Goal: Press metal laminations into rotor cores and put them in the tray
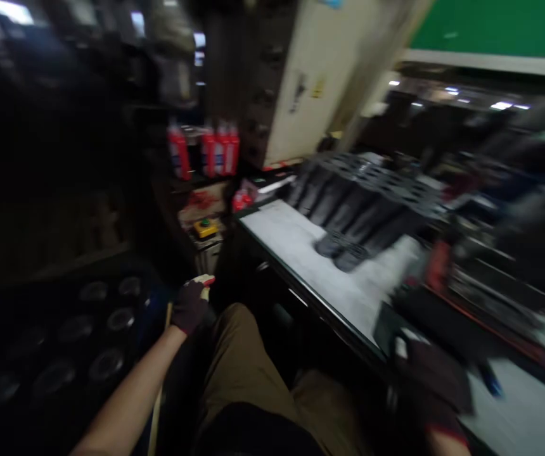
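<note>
My left hand (192,304), in a dark glove with pale and red fingertips, hangs left of my knee beside a dark crate of round clear-topped pieces (106,364). Its fingers reach forward and look apart, with nothing seen in them. At the lower right, my right hand (427,373), also in a dark glove, is over the edge of the white-topped table (282,228). It is smeared by motion, and a dark object (386,329) lies at its fingertips; whether it is held cannot be made out.
Dark cylindrical parts (358,196) stand in rows on the table, two smaller ones (341,250) in front. Red-and-white bottles (220,152) stand at the back, above a yellow box with a green button (205,228). A blue pen-like object (491,380) lies at right.
</note>
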Demonstrator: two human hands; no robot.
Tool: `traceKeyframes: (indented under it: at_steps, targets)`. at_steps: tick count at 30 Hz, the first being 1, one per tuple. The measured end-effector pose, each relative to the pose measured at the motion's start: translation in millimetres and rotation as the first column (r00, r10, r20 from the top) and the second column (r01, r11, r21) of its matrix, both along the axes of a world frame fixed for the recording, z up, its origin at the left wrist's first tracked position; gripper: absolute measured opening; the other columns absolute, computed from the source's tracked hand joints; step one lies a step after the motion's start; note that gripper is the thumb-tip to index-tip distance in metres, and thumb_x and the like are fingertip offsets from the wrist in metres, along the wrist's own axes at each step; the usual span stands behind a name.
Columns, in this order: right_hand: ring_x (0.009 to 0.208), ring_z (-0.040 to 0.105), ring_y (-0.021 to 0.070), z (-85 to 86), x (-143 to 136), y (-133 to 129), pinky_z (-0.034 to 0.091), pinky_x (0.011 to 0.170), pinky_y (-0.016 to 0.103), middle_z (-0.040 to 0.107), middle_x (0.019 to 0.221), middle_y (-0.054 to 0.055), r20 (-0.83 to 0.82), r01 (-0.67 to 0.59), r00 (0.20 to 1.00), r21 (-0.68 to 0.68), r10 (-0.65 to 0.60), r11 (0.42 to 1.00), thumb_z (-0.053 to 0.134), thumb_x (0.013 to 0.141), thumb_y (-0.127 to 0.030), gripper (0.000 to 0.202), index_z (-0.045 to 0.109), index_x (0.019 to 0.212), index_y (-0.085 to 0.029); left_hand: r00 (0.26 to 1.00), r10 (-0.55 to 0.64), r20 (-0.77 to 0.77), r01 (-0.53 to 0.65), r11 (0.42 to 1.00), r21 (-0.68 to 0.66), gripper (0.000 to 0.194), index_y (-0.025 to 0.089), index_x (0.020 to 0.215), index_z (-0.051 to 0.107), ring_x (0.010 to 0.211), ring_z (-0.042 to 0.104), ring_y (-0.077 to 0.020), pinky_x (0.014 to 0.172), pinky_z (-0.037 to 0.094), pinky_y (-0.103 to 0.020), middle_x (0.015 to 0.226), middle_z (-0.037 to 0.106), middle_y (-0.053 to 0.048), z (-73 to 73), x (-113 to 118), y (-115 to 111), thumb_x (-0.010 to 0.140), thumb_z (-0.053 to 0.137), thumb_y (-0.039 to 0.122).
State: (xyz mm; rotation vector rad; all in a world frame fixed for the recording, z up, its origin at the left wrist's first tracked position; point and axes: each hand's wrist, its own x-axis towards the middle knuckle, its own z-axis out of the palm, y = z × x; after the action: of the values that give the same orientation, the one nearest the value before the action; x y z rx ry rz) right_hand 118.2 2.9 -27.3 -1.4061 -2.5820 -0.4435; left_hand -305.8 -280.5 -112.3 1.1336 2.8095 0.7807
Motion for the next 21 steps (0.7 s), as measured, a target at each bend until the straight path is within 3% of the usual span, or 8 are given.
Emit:
traceKeyframes:
  at_steps: [2, 4, 7, 9, 12, 17, 21]
  targets:
    - [0.102, 0.067, 0.0304, 3.9, 34.0, -11.7, 0.051, 0.088, 0.043, 0.073, 0.106, 0.017, -0.002, 0.14, 0.99, -0.019, -0.14, 0.99, 0.047, 0.097, -0.033, 0.034, 0.073, 0.112, -0.017, 0.97, -0.224, -0.098, 0.234, 0.966, 0.11, 0.046, 0.019, 0.127, 0.066, 0.131, 0.056, -0.0185, 0.118, 0.038, -0.037, 0.135, 0.066, -0.005, 25.7, 26.0, 69.7, 0.094, 0.035, 0.023]
    - [0.109, 0.064, 0.0323, 5.3, 51.5, -17.1, 0.047, 0.093, 0.043, 0.073, 0.11, 0.018, -0.045, 0.209, 0.977, -0.041, -0.211, 0.977, 0.044, 0.096, -0.034, 0.041, 0.072, 0.117, -0.014, 0.925, -0.339, -0.169, 0.369, 0.909, 0.194, 0.045, 0.018, 0.131, 0.064, 0.132, 0.055, -0.0198, 0.118, 0.038, -0.038, 0.137, 0.064, -0.008, 55.6, 54.4, 131.8, 0.097, 0.036, 0.026]
    - [0.11, 0.062, 0.0291, 5.2, 63.8, -15.9, 0.045, 0.096, 0.039, 0.072, 0.114, 0.016, -0.16, 0.233, 0.955, -0.111, -0.249, 0.966, 0.045, 0.096, -0.035, 0.042, 0.07, 0.121, -0.013, 0.945, -0.291, -0.149, 0.311, 0.942, 0.129, 0.05, 0.019, 0.143, 0.054, 0.142, 0.045, -0.0206, 0.118, 0.037, -0.037, 0.152, 0.051, -0.008, 94.1, 93.8, 203.7, 0.1, 0.035, 0.037]
    - [0.115, 0.059, 0.0281, 4.0, 67.3, -15.5, 0.043, 0.099, 0.037, 0.07, 0.118, 0.016, -0.218, 0.217, 0.944, -0.146, -0.246, 0.965, 0.046, 0.097, -0.035, 0.042, 0.069, 0.123, -0.012, 0.964, -0.22, -0.147, 0.23, 0.972, 0.054, 0.057, 0.015, 0.148, 0.048, 0.145, 0.04, -0.0292, 0.117, 0.037, -0.047, 0.155, 0.045, -0.015, 108.5, 112.3, 233.6, 0.1, 0.036, 0.044]
    - [0.127, 0.051, 0.0317, 1.8, 64.7, -17.4, 0.037, 0.106, 0.042, 0.063, 0.134, 0.019, -0.269, 0.243, 0.924, -0.13, -0.27, 0.961, 0.048, 0.097, -0.035, 0.044, 0.067, 0.129, -0.012, 0.969, -0.175, -0.174, 0.17, 0.985, -0.042, 0.066, 0.01, 0.145, 0.051, 0.143, 0.04, -0.0423, 0.113, 0.034, -0.061, 0.15, 0.049, -0.022, 115.8, 124.5, 252.7, 0.096, 0.039, 0.054]
    - [0.133, 0.045, 0.0361, 4.1, 53.6, -20.7, 0.03, 0.11, 0.05, 0.057, 0.143, 0.019, -0.281, 0.271, 0.906, -0.192, -0.317, 0.943, 0.047, 0.099, -0.035, 0.045, 0.062, 0.136, -0.014, 0.962, -0.195, -0.19, 0.17, 0.976, -0.136, 0.068, 0.01, 0.143, 0.053, 0.143, 0.039, -0.0394, 0.114, 0.034, -0.055, 0.152, 0.048, -0.021, 123.0, 127.2, 250.8, 0.095, 0.034, 0.055]
    - [0.132, 0.048, 0.0357, 13.3, 52.6, -25.0, 0.032, 0.109, 0.048, 0.057, 0.143, 0.018, -0.257, 0.255, 0.914, -0.242, -0.315, 0.936, 0.047, 0.1, -0.041, 0.046, 0.064, 0.136, -0.017, 0.967, -0.205, -0.151, 0.183, 0.972, -0.15, 0.071, 0.006, 0.142, 0.053, 0.141, 0.041, -0.0405, 0.114, 0.033, -0.054, 0.149, 0.05, -0.023, 132.1, 129.5, 249.5, 0.093, 0.033, 0.054]
